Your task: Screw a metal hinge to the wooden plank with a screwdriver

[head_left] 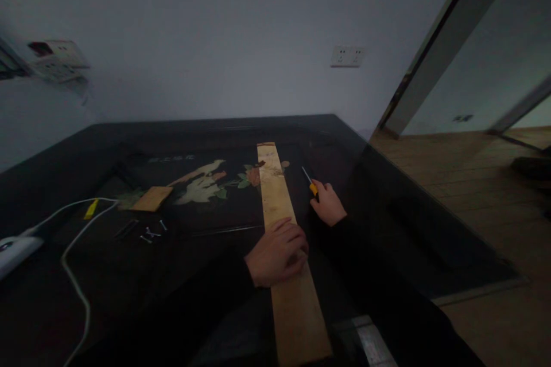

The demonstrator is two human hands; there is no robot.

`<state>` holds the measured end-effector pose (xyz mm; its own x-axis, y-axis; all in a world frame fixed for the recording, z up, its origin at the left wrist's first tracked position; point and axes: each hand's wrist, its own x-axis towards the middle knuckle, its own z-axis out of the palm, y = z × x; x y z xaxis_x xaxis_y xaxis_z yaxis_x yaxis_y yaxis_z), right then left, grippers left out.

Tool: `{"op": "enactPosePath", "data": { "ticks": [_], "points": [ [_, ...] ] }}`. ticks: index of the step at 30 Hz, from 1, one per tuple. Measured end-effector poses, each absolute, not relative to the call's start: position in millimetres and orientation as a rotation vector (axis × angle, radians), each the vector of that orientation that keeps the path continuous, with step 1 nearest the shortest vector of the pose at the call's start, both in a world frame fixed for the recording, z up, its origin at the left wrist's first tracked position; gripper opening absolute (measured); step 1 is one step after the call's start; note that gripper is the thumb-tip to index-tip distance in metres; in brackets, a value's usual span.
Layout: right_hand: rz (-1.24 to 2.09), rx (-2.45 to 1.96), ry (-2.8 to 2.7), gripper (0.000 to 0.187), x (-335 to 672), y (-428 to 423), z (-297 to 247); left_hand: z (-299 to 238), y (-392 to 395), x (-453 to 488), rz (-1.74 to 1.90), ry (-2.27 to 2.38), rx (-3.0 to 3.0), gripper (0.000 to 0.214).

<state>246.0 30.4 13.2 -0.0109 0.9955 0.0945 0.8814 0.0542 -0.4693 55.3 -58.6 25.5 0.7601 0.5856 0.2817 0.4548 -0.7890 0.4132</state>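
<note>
A long pale wooden plank (279,198) lies lengthwise on the dark table, running from the near edge toward the wall. Across its middle rests my left hand (279,253), its fingers bent together over the wood and gripping it. To the right of the plank, my right hand (329,205) is closed around the yellow and black handle of a screwdriver (314,188). The screwdriver's thin metal shaft points away from me and to the left, apart from the plank. Its handle is partly covered by my fingers.
Several screws (150,233) lie on the left beside a small wooden board (152,199). A white cable (69,264) with a yellow tag (91,209) runs near a white power strip (19,252). The dark table (224,272) has a painted bird and flowers. Behind it stands a wall with sockets (348,56).
</note>
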Motion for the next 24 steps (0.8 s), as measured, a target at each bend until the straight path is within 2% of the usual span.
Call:
{"op": "enactPosePath", "data": {
  "ticks": [9,17,20,24],
  "points": [
    [0.221,-2.024,-2.048,0.059,239.5,22.5,16.8,23.3,-58.1,55.3,0.601,0.818,2.662,0.018],
    [0.058,-2.067,-2.196,0.058,246.5,10.7,34.4,33.8,-56.7,48.2,0.811,0.817,2.737,0.023],
    [0.004,-2.045,-2.194,0.054,253.6,7.4,41.3,48.9,-43.6,18.8,0.952,1.006,2.703,0.022],
    [-0.092,-1.931,-2.170,0.052,258.5,4.2,47.7,64.5,-13.1,-65.9,0.998,1.647,2.537,0.024]
  ]
}}
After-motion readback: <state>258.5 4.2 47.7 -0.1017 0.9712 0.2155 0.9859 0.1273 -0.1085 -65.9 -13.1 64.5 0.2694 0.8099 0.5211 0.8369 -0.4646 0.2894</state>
